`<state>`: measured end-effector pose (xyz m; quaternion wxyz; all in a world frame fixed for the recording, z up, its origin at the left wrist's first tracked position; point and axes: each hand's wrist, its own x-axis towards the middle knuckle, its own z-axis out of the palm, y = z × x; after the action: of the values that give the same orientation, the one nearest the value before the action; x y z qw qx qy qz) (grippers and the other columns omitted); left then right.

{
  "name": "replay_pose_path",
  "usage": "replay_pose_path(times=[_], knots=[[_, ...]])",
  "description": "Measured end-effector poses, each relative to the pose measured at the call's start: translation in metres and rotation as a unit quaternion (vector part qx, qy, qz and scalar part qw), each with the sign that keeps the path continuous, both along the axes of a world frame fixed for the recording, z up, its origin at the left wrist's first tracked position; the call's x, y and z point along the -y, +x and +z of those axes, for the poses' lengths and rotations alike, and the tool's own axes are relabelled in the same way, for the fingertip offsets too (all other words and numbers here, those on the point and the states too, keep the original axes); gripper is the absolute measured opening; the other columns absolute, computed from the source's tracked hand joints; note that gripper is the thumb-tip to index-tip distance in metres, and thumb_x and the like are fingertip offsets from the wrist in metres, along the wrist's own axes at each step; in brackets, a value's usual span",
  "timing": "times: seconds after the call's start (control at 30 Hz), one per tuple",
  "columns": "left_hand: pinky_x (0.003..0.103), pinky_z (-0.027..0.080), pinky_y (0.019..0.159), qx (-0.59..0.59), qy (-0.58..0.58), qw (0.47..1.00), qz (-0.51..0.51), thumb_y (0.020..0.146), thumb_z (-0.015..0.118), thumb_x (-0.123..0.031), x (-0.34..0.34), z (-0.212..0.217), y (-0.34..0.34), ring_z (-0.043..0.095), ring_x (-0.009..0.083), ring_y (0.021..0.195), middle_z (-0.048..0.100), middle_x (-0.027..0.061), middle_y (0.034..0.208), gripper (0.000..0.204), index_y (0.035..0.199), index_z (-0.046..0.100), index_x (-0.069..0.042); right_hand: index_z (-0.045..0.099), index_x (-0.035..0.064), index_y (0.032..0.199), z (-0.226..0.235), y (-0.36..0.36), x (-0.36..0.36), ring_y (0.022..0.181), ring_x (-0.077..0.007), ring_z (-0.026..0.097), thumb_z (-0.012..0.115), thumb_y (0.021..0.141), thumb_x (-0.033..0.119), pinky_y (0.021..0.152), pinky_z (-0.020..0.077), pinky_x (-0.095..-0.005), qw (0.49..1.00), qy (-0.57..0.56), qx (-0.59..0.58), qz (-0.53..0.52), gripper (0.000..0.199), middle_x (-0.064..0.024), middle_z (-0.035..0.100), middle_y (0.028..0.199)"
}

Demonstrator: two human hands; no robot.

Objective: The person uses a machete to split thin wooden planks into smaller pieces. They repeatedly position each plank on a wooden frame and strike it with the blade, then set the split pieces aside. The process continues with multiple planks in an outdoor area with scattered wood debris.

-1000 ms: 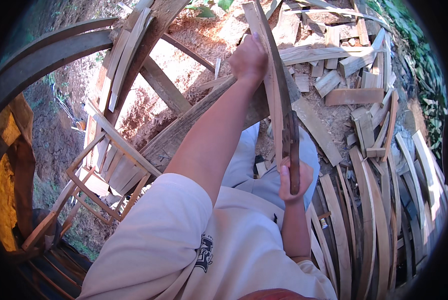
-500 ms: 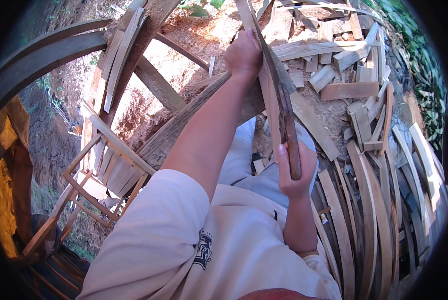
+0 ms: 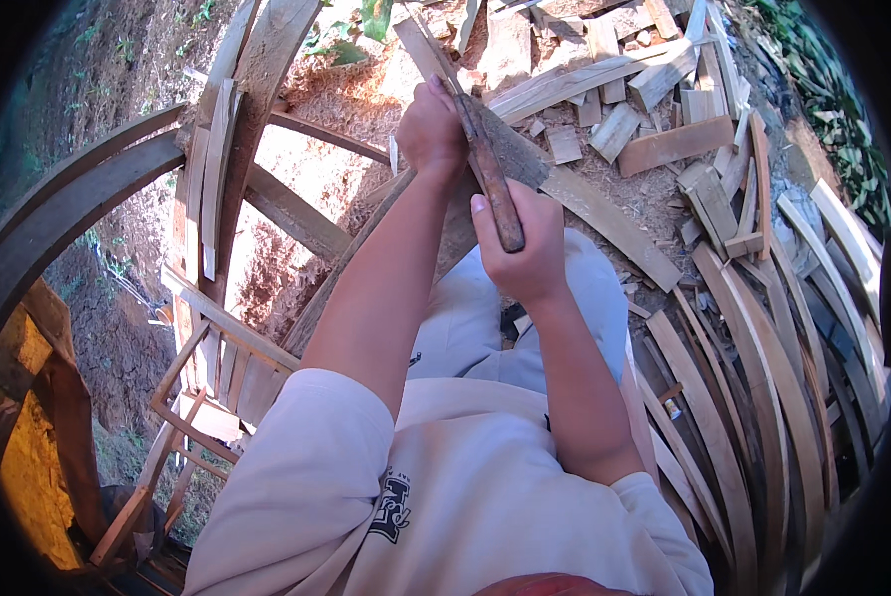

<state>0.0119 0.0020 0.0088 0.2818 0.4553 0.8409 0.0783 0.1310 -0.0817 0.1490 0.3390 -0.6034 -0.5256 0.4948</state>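
Note:
My left hand is closed round a narrow wooden strip that slants up and away from me. Lower down and to the right, my right hand grips the brown wooden handle of a machete. Its long thin blade lies along the strip's right side, and the edge is hard to make out. Both hands are close together above my knees. A thick weathered board passes beneath them, partly hidden by my left forearm.
Offcuts and sawdust litter the ground ahead. Many curved wooden slats lie at my right. Left stand a wooden frame, a heavy crossed timber and a curved dark beam. Green leaves edge the far right.
My right hand has moved forward and left with the machete, now close to my left hand. The left hand and strip have shifted slightly left and down in view. The view has turned somewhat.

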Motion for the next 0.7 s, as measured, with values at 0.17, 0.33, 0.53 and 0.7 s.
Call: replay_pose_path(times=[0.17, 0.33, 0.53, 0.7], knots=[[0.059, 0.051, 0.080, 0.028, 0.035, 0.999, 0.007, 0.113, 0.025, -0.051, 0.009, -0.024, -0.013, 0.070, 0.0489, 0.087, 0.073, 0.0242, 0.088, 0.061, 0.104, 0.065, -0.006, 0.054, 0.0020, 0.075, -0.006, -0.002, 0.006, 0.045, -0.0263, 0.047, 0.069, 0.093, 0.008, 0.049, 0.0369, -0.0396, 0.999, 0.006, -0.029, -0.016, 0.025, -0.0117, 0.048, 0.056], [0.059, 0.051, 0.081, 0.044, 0.025, 0.998, 0.032, 0.113, 0.024, -0.052, 0.002, -0.029, -0.012, 0.070, 0.0476, 0.090, 0.074, 0.0227, 0.089, 0.064, 0.103, 0.068, -0.007, 0.053, 0.0031, 0.074, -0.038, 0.027, 0.038, 0.047, -0.0323, 0.050, 0.067, 0.090, 0.007, 0.050, 0.0395, -0.0406, 0.998, 0.011, -0.069, 0.002, 0.021, -0.0123, 0.049, 0.057], [0.059, 0.052, 0.081, -0.022, 0.015, 1.000, 0.001, 0.112, 0.021, -0.051, -0.002, -0.011, -0.005, 0.071, 0.0471, 0.091, 0.075, 0.0217, 0.092, 0.066, 0.102, 0.070, -0.007, 0.057, 0.0031, 0.075, -0.042, 0.029, 0.063, 0.053, -0.0353, 0.057, 0.066, 0.089, 0.005, 0.052, 0.0433, -0.0420, 0.998, -0.005, -0.069, -0.004, 0.016, -0.0140, 0.055, 0.062], [0.058, 0.052, 0.081, 0.000, 0.016, 1.000, 0.023, 0.112, 0.022, -0.049, 0.000, -0.005, -0.001, 0.070, 0.0472, 0.091, 0.075, 0.0218, 0.092, 0.064, 0.102, 0.070, -0.007, 0.060, 0.0008, 0.078, 0.000, 0.058, 0.127, 0.058, -0.0391, 0.060, 0.066, 0.082, 0.001, 0.055, 0.0471, -0.0448, 1.000, -0.012, -0.023, 0.003, 0.007, -0.0159, 0.059, 0.065]])
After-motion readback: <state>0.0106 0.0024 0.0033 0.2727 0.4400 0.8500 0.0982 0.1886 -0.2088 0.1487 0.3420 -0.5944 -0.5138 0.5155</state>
